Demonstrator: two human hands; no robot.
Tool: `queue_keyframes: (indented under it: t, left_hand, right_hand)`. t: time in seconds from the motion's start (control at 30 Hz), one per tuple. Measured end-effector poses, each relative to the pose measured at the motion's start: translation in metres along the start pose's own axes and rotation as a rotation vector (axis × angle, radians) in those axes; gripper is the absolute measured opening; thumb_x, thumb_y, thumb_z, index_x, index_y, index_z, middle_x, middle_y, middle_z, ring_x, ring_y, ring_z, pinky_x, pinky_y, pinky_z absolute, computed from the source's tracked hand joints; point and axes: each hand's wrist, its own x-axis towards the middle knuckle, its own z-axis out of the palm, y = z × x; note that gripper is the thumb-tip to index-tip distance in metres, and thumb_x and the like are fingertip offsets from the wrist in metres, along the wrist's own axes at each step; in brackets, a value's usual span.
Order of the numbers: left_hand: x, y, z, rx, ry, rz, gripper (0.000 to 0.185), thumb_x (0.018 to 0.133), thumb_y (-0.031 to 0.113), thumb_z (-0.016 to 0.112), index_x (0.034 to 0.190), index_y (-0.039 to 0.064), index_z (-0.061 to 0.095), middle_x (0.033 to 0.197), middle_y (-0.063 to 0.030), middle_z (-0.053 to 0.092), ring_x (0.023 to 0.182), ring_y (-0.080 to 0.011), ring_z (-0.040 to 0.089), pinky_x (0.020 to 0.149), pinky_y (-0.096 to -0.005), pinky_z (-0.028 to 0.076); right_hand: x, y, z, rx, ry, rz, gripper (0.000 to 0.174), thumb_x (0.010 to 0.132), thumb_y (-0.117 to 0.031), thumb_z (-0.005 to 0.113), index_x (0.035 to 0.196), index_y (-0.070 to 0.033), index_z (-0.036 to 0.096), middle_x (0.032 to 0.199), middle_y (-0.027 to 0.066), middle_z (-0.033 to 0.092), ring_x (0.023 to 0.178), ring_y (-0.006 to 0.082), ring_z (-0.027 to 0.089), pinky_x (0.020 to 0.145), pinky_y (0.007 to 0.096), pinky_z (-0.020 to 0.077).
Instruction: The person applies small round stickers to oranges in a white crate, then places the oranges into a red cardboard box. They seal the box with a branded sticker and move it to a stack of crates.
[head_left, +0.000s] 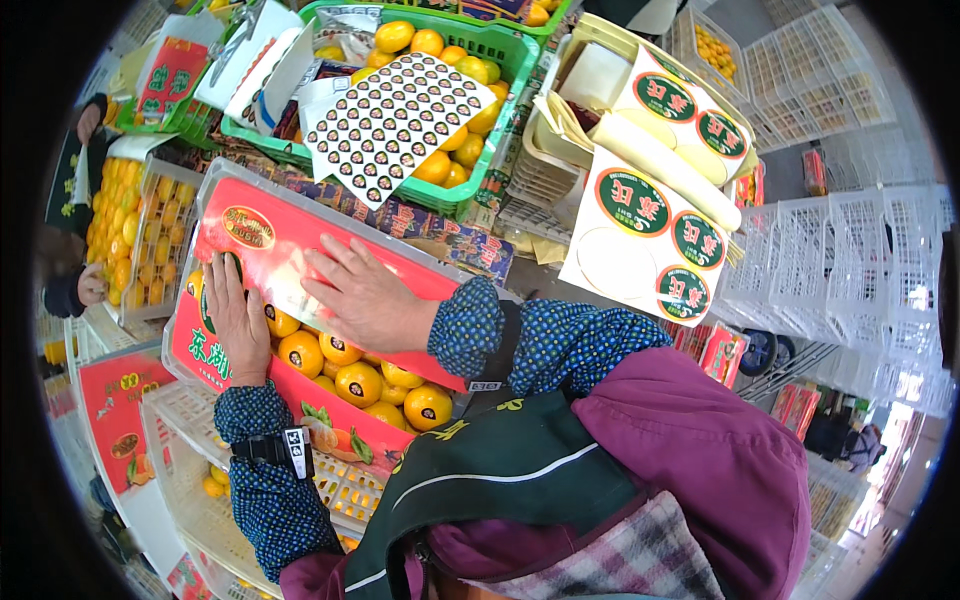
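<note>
In front of me a clear plastic box (225, 166) holds oranges (360, 384), several with small round stickers. A red printed panel (300, 225) lies over the box's far half, and another red panel (281, 382) runs along its near side, leaving fruit visible between them. My left hand (238, 319) rests flat at the box's left end, fingers straight and close together, partly covering a dark green round label. With fingers slightly spread, my right hand (367, 300) lies palm down on the far panel. Neither hand grips anything; both palms are hidden.
Beyond the box stands a green crate (517, 82) of oranges with a sticker sheet (397, 124) across it. Large round-label sheets (592, 255) lie on a cream bin (581, 34). White baskets (825, 255) are stacked at right. Another person's hand (91, 285) is beside a fruit basket (142, 315) at left.
</note>
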Motion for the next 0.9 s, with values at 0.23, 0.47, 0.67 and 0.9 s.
queue_keyframes:
  t: [0.23, 0.47, 0.67, 0.9]
  left_hand:
    - [0.007, 0.000, -0.001, 0.057, -0.077, -0.019, 0.065, 0.107, 0.040, 0.049, 0.161, 0.006, 0.038, 0.170, -0.0223, 0.027, 0.158, -0.0451, 0.018, 0.128, -0.0524, 0.017]
    - [0.037, 0.146, -0.030, -0.399, -0.004, 0.033, 0.061, 0.102, 0.025, 0.063, 0.157, 0.004, 0.045, 0.166, -0.0234, 0.036, 0.155, -0.0410, 0.030, 0.126, -0.0488, 0.025]
    - [0.056, 0.306, -0.009, -0.864, -0.370, 0.223, 0.066, 0.097, 0.018, 0.068, 0.153, -0.006, 0.042, 0.156, -0.0260, 0.047, 0.146, -0.0379, 0.045, 0.122, -0.0447, 0.034]
    - [0.080, 0.379, 0.065, -1.288, -0.688, -0.276, 0.067, 0.098, 0.015, 0.067, 0.154, -0.009, 0.039, 0.154, -0.0267, 0.049, 0.142, -0.0296, 0.051, 0.118, -0.0395, 0.039]
  right_hand:
    - [-0.051, -0.005, -0.050, 0.470, -0.217, -0.046, 0.045, 0.094, -0.018, 0.067, 0.133, 0.003, 0.059, 0.149, 0.0269, 0.048, 0.144, 0.0450, 0.041, 0.120, 0.0541, 0.0344]
    - [-0.123, 0.023, -0.147, 0.418, 0.039, 0.249, 0.032, 0.098, -0.013, 0.063, 0.129, -0.003, 0.065, 0.135, 0.0166, 0.065, 0.125, 0.0361, 0.062, 0.106, 0.0446, 0.0511]
    - [-0.181, 0.055, -0.225, 0.283, 0.245, 0.466, 0.033, 0.096, -0.005, 0.063, 0.128, -0.002, 0.066, 0.125, 0.0162, 0.068, 0.114, 0.0323, 0.067, 0.100, 0.0393, 0.0529]
    - [-0.229, 0.095, -0.285, 0.116, 0.347, 0.637, 0.030, 0.093, -0.003, 0.065, 0.123, -0.001, 0.068, 0.114, 0.0132, 0.068, 0.105, 0.0243, 0.067, 0.088, 0.0349, 0.0548]
